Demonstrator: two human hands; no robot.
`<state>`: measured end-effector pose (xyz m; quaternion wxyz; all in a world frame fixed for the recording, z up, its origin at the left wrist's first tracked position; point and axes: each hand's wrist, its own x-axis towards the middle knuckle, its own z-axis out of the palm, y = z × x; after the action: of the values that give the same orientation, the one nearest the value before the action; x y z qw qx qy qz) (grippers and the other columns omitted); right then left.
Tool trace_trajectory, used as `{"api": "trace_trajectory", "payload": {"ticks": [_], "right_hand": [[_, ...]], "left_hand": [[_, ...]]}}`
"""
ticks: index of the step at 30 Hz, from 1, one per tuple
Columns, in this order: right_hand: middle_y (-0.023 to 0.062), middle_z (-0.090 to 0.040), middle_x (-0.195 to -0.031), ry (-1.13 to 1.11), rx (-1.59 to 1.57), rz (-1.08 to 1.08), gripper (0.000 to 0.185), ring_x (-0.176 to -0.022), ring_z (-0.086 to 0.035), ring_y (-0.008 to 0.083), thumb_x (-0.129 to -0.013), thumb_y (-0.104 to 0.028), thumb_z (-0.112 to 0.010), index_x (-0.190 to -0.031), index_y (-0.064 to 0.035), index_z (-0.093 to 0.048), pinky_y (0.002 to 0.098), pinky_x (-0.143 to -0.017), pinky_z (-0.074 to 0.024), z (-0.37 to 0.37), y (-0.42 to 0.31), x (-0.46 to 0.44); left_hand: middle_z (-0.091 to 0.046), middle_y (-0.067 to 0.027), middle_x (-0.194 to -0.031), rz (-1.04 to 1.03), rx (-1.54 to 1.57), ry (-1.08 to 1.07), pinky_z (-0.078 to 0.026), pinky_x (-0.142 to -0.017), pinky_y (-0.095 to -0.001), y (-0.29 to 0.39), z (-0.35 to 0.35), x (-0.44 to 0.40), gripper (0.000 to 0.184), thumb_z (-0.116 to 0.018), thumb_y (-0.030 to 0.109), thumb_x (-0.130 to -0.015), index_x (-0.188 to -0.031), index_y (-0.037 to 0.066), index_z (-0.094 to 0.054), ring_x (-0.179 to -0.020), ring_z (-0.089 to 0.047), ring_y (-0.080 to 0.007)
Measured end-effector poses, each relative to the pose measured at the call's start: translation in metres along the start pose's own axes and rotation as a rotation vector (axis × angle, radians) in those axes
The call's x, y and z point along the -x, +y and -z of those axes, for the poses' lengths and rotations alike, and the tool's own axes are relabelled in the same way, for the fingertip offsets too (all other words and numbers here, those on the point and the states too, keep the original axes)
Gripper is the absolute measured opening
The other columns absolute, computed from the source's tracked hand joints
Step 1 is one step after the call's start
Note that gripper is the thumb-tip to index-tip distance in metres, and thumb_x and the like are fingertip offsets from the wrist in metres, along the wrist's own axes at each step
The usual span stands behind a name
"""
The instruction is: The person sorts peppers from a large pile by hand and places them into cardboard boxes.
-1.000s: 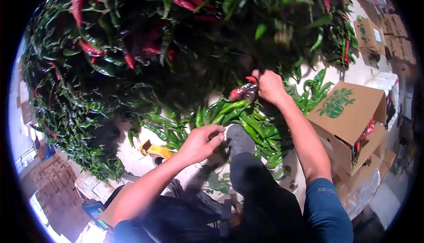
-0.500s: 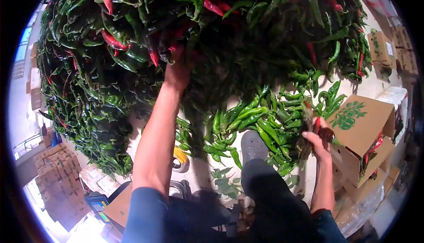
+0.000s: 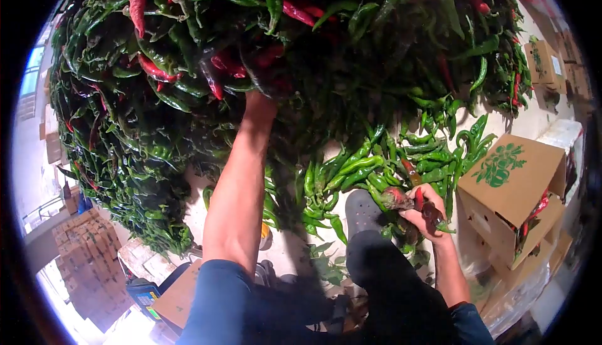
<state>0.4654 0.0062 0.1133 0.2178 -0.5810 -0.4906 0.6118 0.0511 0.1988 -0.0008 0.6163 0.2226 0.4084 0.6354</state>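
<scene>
A big heap of green and red chili peppers [image 3: 125,113] rises in front of me. My left hand [image 3: 259,103] reaches into its shaded middle, near several red peppers [image 3: 229,66]; its fingers are hidden among them. Lower right, my right hand [image 3: 429,210] is closed around a few red and dark chili peppers [image 3: 431,212]. One withered, brownish-red pepper [image 3: 396,199] sticks out to the left of the fingers. Under and beyond that hand, loose green peppers [image 3: 360,172] lie on the pale floor.
A cardboard box [image 3: 511,169] with a green print and red peppers inside stands at right. Stacked cartons [image 3: 88,257] are at far left, near a scale display [image 3: 145,298]. My grey clog [image 3: 365,212] stands beside the loose peppers. Yellow tape [image 3: 266,235] shows beside my left forearm.
My right hand has moved left, away from the box, still with the peppers in it. My left hand has shifted slightly right within the heap, and the red peppers around it have moved.
</scene>
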Motion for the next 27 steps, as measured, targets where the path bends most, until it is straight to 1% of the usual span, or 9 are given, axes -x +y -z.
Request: {"api": "trace_trajectory", "payload": {"ticks": [2,5,8,10,12,15,20,23,27], "right_hand": [[-0.003,-0.057,-0.086,-0.019,0.031,-0.021,0.037,-0.079,-0.052,0.0072,-0.075,-0.005,-0.08,-0.101,-0.0065,-0.055,0.0243,-0.072,-0.0457,0.001,0.002,0.0],[-0.003,-0.057,-0.086,-0.023,0.034,-0.013,0.035,-0.079,-0.052,0.0071,-0.075,-0.004,-0.079,-0.101,-0.0062,-0.055,0.0242,-0.072,-0.0457,-0.004,0.008,0.002],[-0.0032,-0.057,-0.085,-0.025,0.031,-0.011,0.034,-0.078,-0.052,0.0071,-0.076,-0.004,-0.079,-0.1,-0.006,-0.055,0.0243,-0.072,-0.0455,-0.008,0.006,0.004],[-0.0032,-0.057,-0.085,-0.025,0.034,-0.017,0.034,-0.078,-0.052,0.0071,-0.076,-0.005,-0.079,-0.1,-0.0059,-0.055,0.0244,-0.072,-0.0454,-0.009,0.005,0.003],[-0.0032,-0.057,-0.085,-0.02,0.033,-0.022,0.034,-0.078,-0.052,0.0072,-0.076,-0.005,-0.079,-0.1,-0.0058,-0.055,0.0245,-0.071,-0.0451,-0.011,0.006,0.002],[-0.0026,-0.057,-0.085,-0.033,0.08,0.001,0.034,-0.079,-0.052,0.0073,-0.077,-0.006,-0.079,-0.1,-0.006,-0.055,0.0245,-0.072,-0.0447,-0.008,0.003,-0.001],[-0.0032,-0.056,-0.085,-0.009,0.065,0.046,0.035,-0.078,-0.051,0.0074,-0.077,-0.006,-0.079,-0.101,-0.0066,-0.055,0.0243,-0.07,-0.0442,-0.008,0.009,-0.007],[-0.003,-0.056,-0.085,0.002,0.046,0.021,0.034,-0.077,-0.051,0.0074,-0.077,-0.004,-0.079,-0.101,-0.0066,-0.054,0.0245,-0.07,-0.0444,-0.007,0.005,-0.01],[-0.0029,-0.056,-0.086,0.013,0.026,0.032,0.035,-0.077,-0.051,0.0074,-0.077,-0.005,-0.079,-0.101,-0.0067,-0.054,0.0242,-0.07,-0.0446,-0.009,0.002,-0.015]], "left_hand": [[-0.061,-0.0077,-0.126,0.156,0.193,0.008,-0.052,-0.086,-0.0417,0.002,0.006,-0.008,0.038,-0.054,0.034,-0.1,-0.133,0.015,-0.053,-0.106,-0.059,-0.0242],[-0.062,-0.0072,-0.124,0.075,0.172,-0.055,-0.05,-0.084,-0.0365,0.002,-0.004,-0.001,0.039,-0.054,0.034,-0.099,-0.134,0.016,-0.054,-0.102,-0.058,-0.0212],[-0.06,-0.0067,-0.13,0.021,0.158,-0.338,-0.049,-0.09,-0.0376,0.008,0.013,-0.003,0.042,-0.055,0.035,-0.099,-0.137,0.016,-0.051,-0.111,-0.057,-0.022],[-0.058,-0.0058,-0.133,-0.145,-0.552,-0.182,-0.048,-0.094,-0.0394,0.01,0.001,0.018,0.042,-0.056,0.034,-0.099,-0.137,0.017,-0.051,-0.117,-0.055,-0.023],[-0.056,-0.0053,-0.135,-0.121,-0.525,-0.159,-0.047,-0.099,-0.0411,0.008,-0.007,0.038,0.042,-0.056,0.033,-0.099,-0.137,0.018,-0.051,-0.123,-0.052,-0.024],[-0.054,-0.0052,-0.139,0.077,0.246,-0.231,-0.046,-0.103,-0.0432,-0.006,-0.005,0.053,0.041,-0.056,0.03,-0.099,-0.138,0.019,-0.05,-0.127,-0.05,-0.0255],[-0.054,-0.0057,-0.137,-0.039,0.309,-0.163,-0.046,-0.103,-0.0453,-0.019,-0.022,0.055,0.039,-0.064,0.019,-0.096,-0.133,0.019,-0.054,-0.125,-0.051,-0.0265],[-0.062,-0.0043,-0.124,0.156,0.507,-0.215,-0.05,-0.094,-0.0425,-0.013,-0.03,0.047,0.034,-0.069,0.012,-0.092,-0.124,0.017,-0.058,-0.115,-0.057,-0.0241],[-0.067,-0.004,-0.109,0.222,0.352,0.11,-0.053,-0.081,-0.0394,-0.026,-0.002,0.032,0.025,-0.067,0.004,-0.09,-0.113,0.014,-0.061,-0.097,-0.064,-0.0224]]}}
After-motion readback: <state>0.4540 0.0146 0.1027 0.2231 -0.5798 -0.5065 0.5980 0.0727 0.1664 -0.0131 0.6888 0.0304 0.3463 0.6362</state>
